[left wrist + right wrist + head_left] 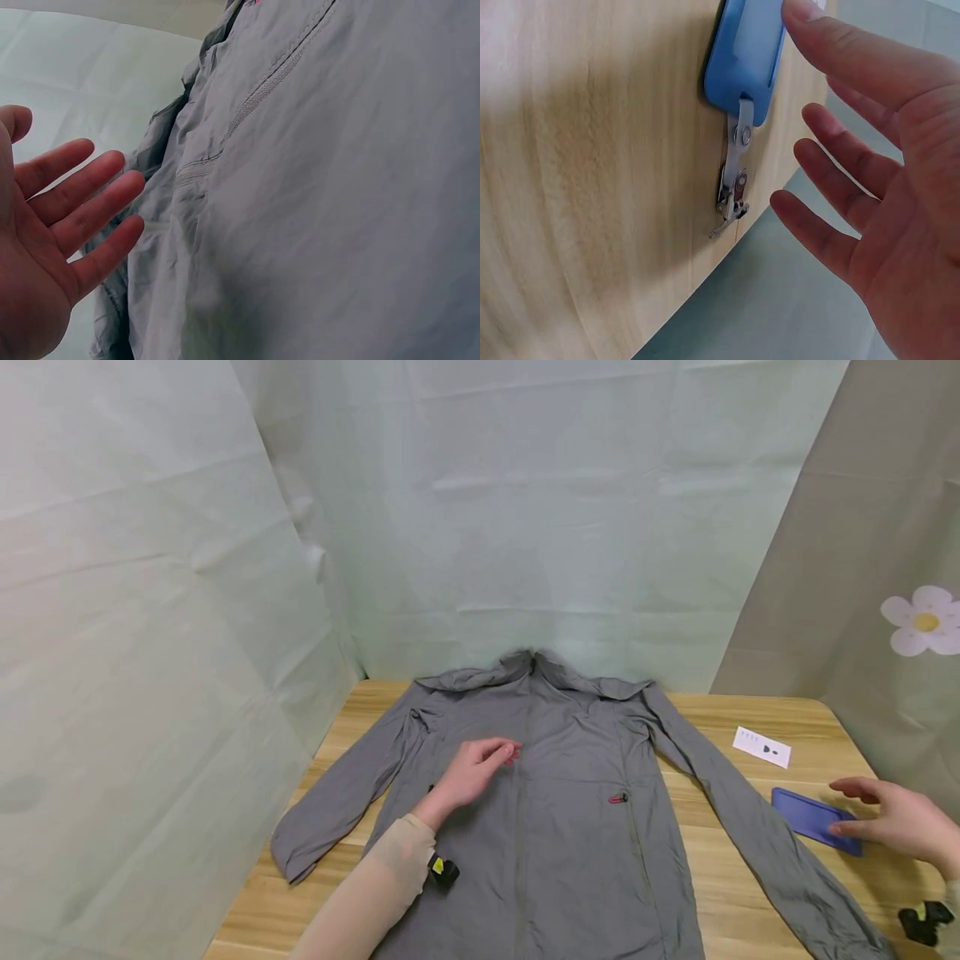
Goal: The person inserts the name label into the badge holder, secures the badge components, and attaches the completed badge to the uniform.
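Note:
A grey zip-up jacket point(570, 843) lies front up on the wooden table, sleeves spread to both sides. Above its chest hovers my left hand point(471, 770), fingers loosely extended; the left wrist view shows that hand point(67, 232) holding nothing beside the grey fabric point(322, 195). At the right, a blue badge holder point(813, 820) rests on the table. My right hand point(896, 820) is over its right end, thumb and fingers apart. In the right wrist view, a strap with a metal clip point(735, 172) hangs from the badge holder point(742, 64), near the spread fingers.
A white card point(762, 747) with dark marks lies behind the badge holder. The wooden tabletop point(738, 902) shows between jacket body and right sleeve. Pale cloth curtains point(555, 527) stand behind and to the left, and a flower print point(924, 622) decorates the right one.

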The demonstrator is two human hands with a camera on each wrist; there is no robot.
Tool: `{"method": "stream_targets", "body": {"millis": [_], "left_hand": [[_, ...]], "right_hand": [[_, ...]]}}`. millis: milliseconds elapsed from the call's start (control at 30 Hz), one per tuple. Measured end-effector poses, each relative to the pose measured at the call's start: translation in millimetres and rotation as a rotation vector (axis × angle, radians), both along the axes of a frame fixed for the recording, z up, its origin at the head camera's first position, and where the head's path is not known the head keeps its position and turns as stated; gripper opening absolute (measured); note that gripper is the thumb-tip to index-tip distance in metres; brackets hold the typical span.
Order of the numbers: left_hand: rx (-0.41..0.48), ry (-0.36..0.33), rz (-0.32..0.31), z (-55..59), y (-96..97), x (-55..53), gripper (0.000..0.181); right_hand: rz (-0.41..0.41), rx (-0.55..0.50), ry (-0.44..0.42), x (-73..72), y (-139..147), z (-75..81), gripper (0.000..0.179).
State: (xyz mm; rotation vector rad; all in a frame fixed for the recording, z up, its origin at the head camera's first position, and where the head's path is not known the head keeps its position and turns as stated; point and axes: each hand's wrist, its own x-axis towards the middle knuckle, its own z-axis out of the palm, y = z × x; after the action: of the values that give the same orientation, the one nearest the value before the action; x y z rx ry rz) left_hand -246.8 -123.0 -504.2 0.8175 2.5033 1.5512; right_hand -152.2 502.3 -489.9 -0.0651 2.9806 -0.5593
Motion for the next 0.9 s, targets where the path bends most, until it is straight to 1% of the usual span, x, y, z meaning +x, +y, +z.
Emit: {"method": "stream_targets", "body": {"millis": [133,333,500,600,733,900], "left_hand": [[0.015,0.003,-0.009,-1.9,0.5,-0.2,0.041],[0.016,0.005,-0.018,-3.7,2.3,-0.1,0.042],[0.027,-0.004,-0.022,-4.4,3.4,0.4,0.041],[0.019,-0.003,-0.019,-5.0,3.8,1.2,0.042],[-0.002,0.002,-0.020,-7.1,4.7,1.5,0.042],[-0.009,-0.017,-0.029,-8.4,5.4,0.9,0.042]], "right_hand": [[0.024,0.011,0.008,-1.7,3.5,-3.7,0.079],[0.058,0.020,-0.012,-3.7,3.5,-6.7,0.080],[0.069,0.024,-0.021,-4.8,3.8,-9.3,0.082],[0.071,0.018,-0.032,-5.0,4.3,-11.7,0.084],[0.079,0.020,-0.044,-5.1,4.4,-15.2,0.082],[0.089,0.023,-0.036,-6.1,3.9,-17.1,0.075]]}}
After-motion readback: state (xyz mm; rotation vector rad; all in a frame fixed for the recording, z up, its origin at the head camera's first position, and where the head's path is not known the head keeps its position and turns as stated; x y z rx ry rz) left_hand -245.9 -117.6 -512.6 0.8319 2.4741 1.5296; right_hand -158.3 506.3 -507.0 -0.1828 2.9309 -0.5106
